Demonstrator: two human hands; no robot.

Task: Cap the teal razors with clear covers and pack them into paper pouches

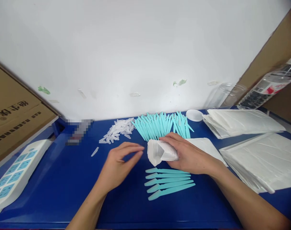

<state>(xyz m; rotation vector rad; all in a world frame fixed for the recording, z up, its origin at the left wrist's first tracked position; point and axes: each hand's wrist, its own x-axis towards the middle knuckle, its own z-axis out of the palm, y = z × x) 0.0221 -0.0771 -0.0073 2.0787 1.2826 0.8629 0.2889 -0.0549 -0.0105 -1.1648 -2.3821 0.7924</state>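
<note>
My right hand [191,155] is wrapped round a white padded envelope [169,150], squeezing it so that its mouth gapes to the left. Just left of that mouth is my left hand [121,164], its thumb and fingertips slightly apart with nothing visible between them. Below the envelope, several turquoise eyebrow razors [168,183] lie side by side in a row, blade ends to the left. Behind my hands is a larger heap of the same razors [155,126]. Another white envelope [203,147] lies flat, partly hidden by my right forearm.
Small translucent blade covers [119,129] are piled left of the razor heap, with one loose cover [95,151] nearer. Stacks of padded envelopes [260,159] fill the right side. A power strip [18,175] and a cardboard box [18,115] stand left; a plastic bottle [267,86] leans back right.
</note>
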